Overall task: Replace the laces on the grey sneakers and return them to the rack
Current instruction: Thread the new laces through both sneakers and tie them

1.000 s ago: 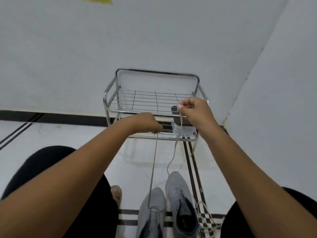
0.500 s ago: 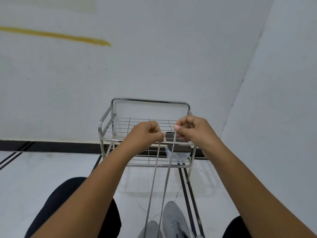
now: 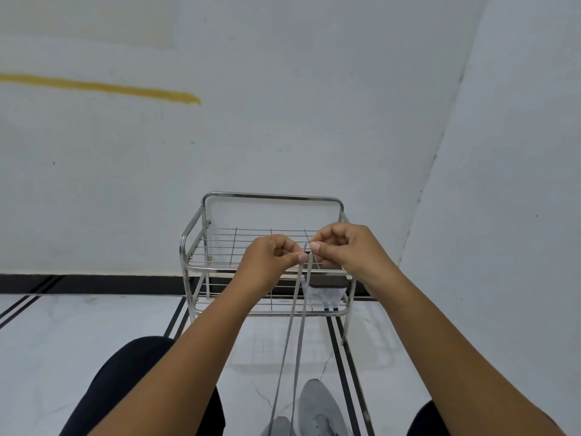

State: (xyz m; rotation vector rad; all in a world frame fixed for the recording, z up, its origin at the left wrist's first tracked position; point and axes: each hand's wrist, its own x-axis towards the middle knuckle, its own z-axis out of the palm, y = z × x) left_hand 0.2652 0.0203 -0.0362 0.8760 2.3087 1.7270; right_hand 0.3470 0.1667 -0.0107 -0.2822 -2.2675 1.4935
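Head view, left hand point(image 3: 270, 258), right hand point(image 3: 344, 247) pinching lace point(image 3: 287, 335)

Bare forearms with no sleeves; left hand point(image 3: 272, 258) and right hand point(image 3: 344, 247) ungloved; black trousers point(image 3: 138, 388) on both legs

grey sneakers point(image 3: 320, 410), grey laces point(image 3: 294, 325), chrome rack point(image 3: 270, 196), yellow wall stripe point(image 3: 103, 88)

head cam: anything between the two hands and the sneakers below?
Only the two taut lace strands, running from left hand and right hand to the sneakers; head view.
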